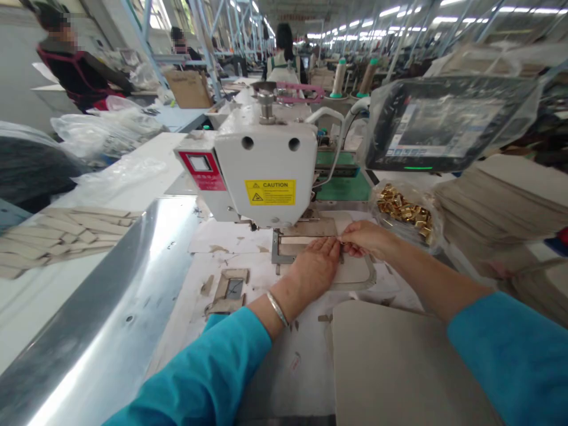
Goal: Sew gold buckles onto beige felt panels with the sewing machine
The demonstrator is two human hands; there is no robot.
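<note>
My left hand (314,269) lies with its fingers stretched out over a beige panel (355,273) beneath the sewing machine head (270,160). A grey metal clamp frame (276,251) surrounds a beige strip (290,241) just beyond those fingertips. Close beside them, my right hand (368,238) has its thumb and fingers pinched together at the panel. Whatever the pinch holds is too small to make out. Part of the panel is hidden under both hands.
A taped frame template (226,290) lies left of my hands. Gold metal fittings (403,210) fill a plastic bag at right, below a plastic-wrapped screen (444,127). Beige panels (399,355) lie in front; beige strips (66,234) are at far left. Other people sit farther back.
</note>
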